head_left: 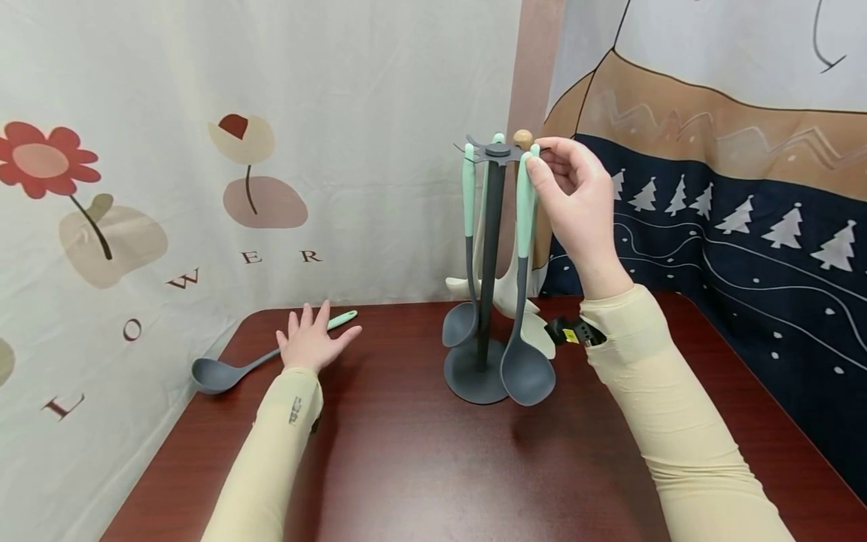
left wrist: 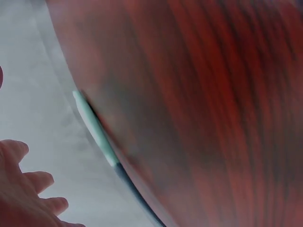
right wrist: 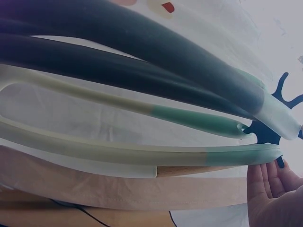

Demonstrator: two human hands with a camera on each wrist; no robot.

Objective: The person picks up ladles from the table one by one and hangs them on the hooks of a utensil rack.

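Observation:
My left hand [head_left: 308,342] hovers with spread fingers over a grey ladle [head_left: 215,375] that lies on the table. The ladle's mint handle [left wrist: 94,127] shows apart from the fingers in the left wrist view. At the top of a dark utensil stand [head_left: 496,226], my right hand [head_left: 579,199] pinches the mint handle end of a cream utensil [right wrist: 189,155]. Its lower end [head_left: 539,335] is partly hidden behind a grey spoon-like utensil [head_left: 528,373], which hangs on the near side. A smaller grey ladle [head_left: 460,325] hangs at the left of the stand.
The reddish-brown table [head_left: 406,467] meets a pale printed curtain [head_left: 386,150] at the back and a dark tree-patterned curtain [head_left: 731,248] at the right. Another cream utensil [right wrist: 94,96] and a wooden knob-ended handle [head_left: 523,138] are at the stand's far side.

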